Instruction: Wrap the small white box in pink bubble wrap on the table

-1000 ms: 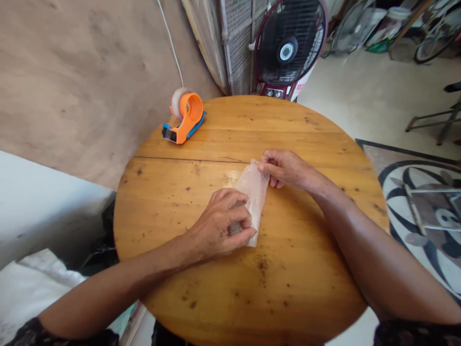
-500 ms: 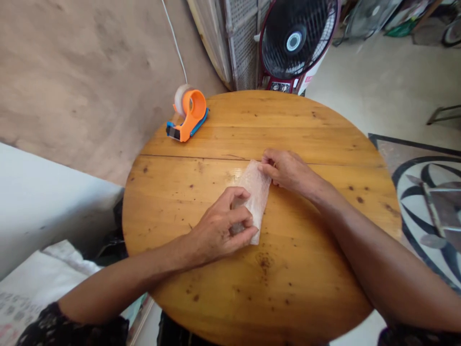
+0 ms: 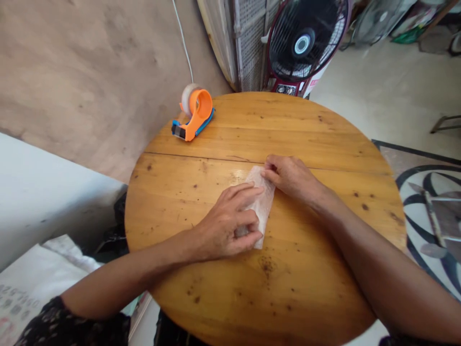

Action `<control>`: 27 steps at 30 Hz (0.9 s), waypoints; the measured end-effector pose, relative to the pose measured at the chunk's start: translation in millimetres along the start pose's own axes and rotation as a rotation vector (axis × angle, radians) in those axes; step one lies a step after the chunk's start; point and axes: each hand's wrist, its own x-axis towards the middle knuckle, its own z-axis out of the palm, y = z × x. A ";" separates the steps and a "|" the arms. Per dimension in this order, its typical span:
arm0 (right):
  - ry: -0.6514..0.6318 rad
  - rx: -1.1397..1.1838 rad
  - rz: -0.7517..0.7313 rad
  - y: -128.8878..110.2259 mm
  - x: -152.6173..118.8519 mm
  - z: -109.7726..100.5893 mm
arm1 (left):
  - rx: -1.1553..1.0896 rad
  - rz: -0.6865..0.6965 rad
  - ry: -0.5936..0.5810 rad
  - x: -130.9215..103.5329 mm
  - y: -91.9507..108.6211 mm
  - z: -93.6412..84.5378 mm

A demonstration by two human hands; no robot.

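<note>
A narrow, folded piece of bubble wrap (image 3: 265, 204) lies at a slant on the round wooden table (image 3: 317, 274), roughly in its middle. My left hand (image 3: 230, 221) is over the wrap's left side and near end. Its fingers are spread, two of them stretched across the wrap, with the thumb by the near edge. At the far right corner, my right hand (image 3: 290, 177) pinches the wrap between thumb and fingers. Whether anything is inside the wrap cannot be seen.
An orange and blue tape dispenser (image 3: 197, 114) with a clear roll stands at the table's far left, near the wall. Behind the table is a dark red fan (image 3: 301, 45). A white bag (image 3: 39, 274) lies below left.
The fingers of my left hand have straightened and reach farther across the bubble wrap. My right hand keeps its pinch at the far corner. The whole view has shifted slightly.
</note>
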 end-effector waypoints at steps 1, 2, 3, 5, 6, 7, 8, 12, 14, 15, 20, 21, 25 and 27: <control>0.004 -0.008 -0.003 -0.2 0.0 0.9 | -0.012 0.014 -0.033 0.8 -2.3 -0.8; 0.005 -0.016 -0.006 -0.5 0.0 1.7 | -0.023 0.021 -0.062 1.5 -4.1 -1.7; 0.008 -0.023 -0.007 -0.8 0.0 2.2 | -0.028 0.023 -0.083 2.1 -5.4 -2.5; 0.012 -0.030 -0.005 -1.6 0.0 2.8 | -0.026 0.026 -0.105 3.3 -6.4 -3.9; 0.013 -0.028 -0.002 -2.1 0.0 2.8 | -0.025 0.030 -0.112 3.9 -6.4 -4.5; 0.015 -0.024 0.000 -2.6 0.0 2.6 | -0.030 0.037 -0.118 4.4 -6.3 -4.9; 0.017 -0.019 0.003 -3.2 -0.1 2.3 | -0.040 0.038 -0.127 5.0 -6.3 -5.2; 0.018 -0.033 0.010 -6.0 -2.2 1.0 | -0.089 0.017 -0.169 7.3 -8.1 -5.0; 0.054 -0.097 0.004 -7.7 -4.5 0.7 | -0.099 0.014 -0.184 8.1 -9.5 -4.4; 0.082 -0.144 0.008 -8.6 -5.9 0.6 | -0.101 0.016 -0.184 8.3 -10.1 -3.9; 0.190 -0.357 0.074 -9.0 -10.2 -1.1 | -0.089 0.012 -0.168 7.1 -11.3 -0.6; 0.193 -0.371 0.083 -8.0 -9.9 -1.8 | -0.085 0.010 -0.166 6.7 -11.4 0.0; 0.116 -0.332 0.144 -3.9 -5.4 -4.8 | -0.073 -0.001 -0.160 5.5 -11.0 1.0; 0.061 -0.265 0.165 -3.3 -2.8 -6.0 | -0.071 -0.005 -0.162 5.3 -10.3 0.7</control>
